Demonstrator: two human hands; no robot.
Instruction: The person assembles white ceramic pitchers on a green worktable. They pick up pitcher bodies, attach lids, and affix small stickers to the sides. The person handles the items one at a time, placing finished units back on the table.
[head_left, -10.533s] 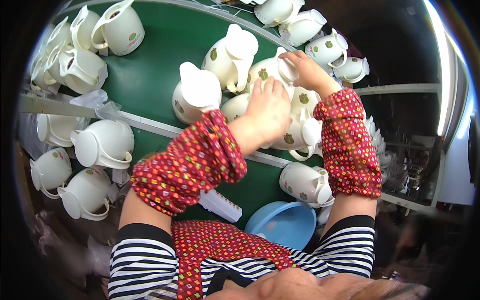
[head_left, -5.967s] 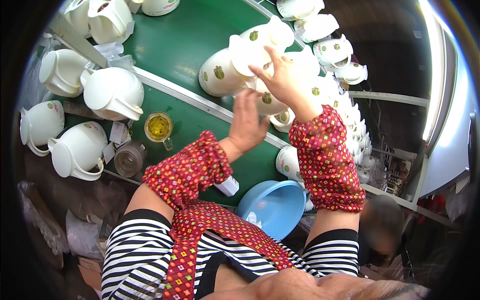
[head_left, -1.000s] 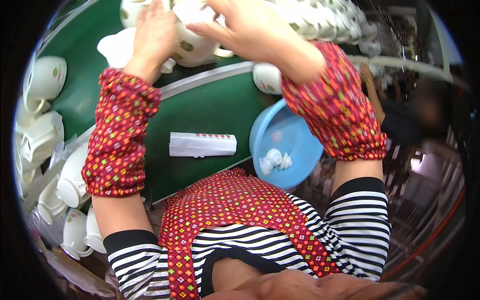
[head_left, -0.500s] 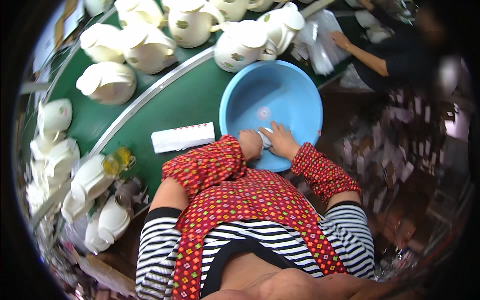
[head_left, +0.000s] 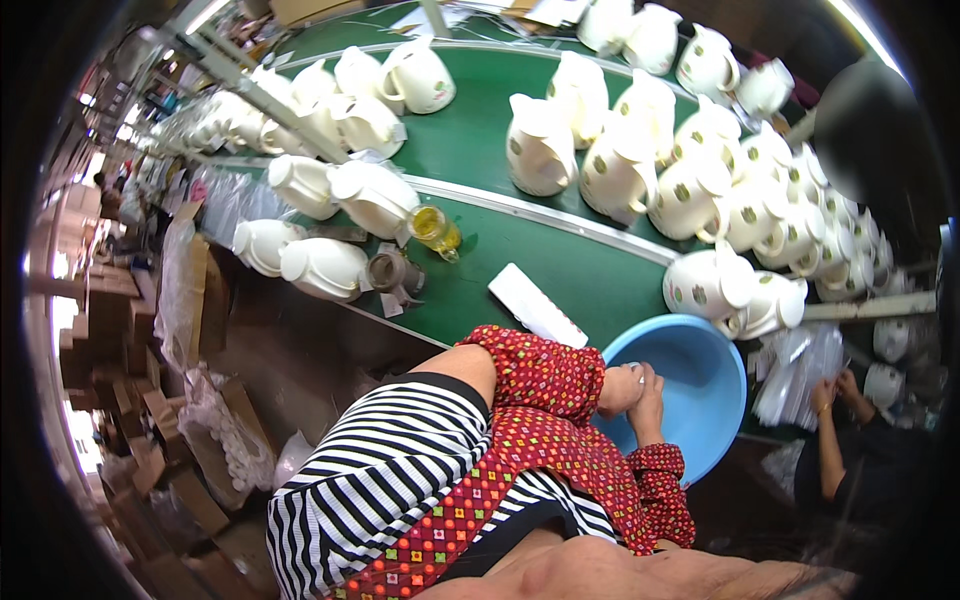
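My left hand (head_left: 619,389) and my right hand (head_left: 648,404) are pressed together over the near-left side of a blue plastic basin (head_left: 712,400). Both have their fingers closed; a sliver of something white peeks out between them, too covered to name. Red flower-patterned sleeve covers reach down to my wrists. Beside the basin, a long white package (head_left: 536,308) lies on the green bench (head_left: 485,255). Two cream pitchers with a leaf pattern stand just beyond the basin, the closer one (head_left: 700,283) almost against its rim.
More pitchers (head_left: 610,170) fill the bench beyond a metal rail (head_left: 540,212). At left are a jar of yellow liquid (head_left: 435,232), a grey-brown cup (head_left: 393,274) and several lying pitchers (head_left: 325,268). A co-worker's hands (head_left: 825,392) handle clear plastic bags (head_left: 795,375). Cardboard boxes (head_left: 110,300) are stacked at far left.
My view has swung left, so the basin and hands appear farther right and lower. My right hand's fingers, spread before, are now closed against my left hand.
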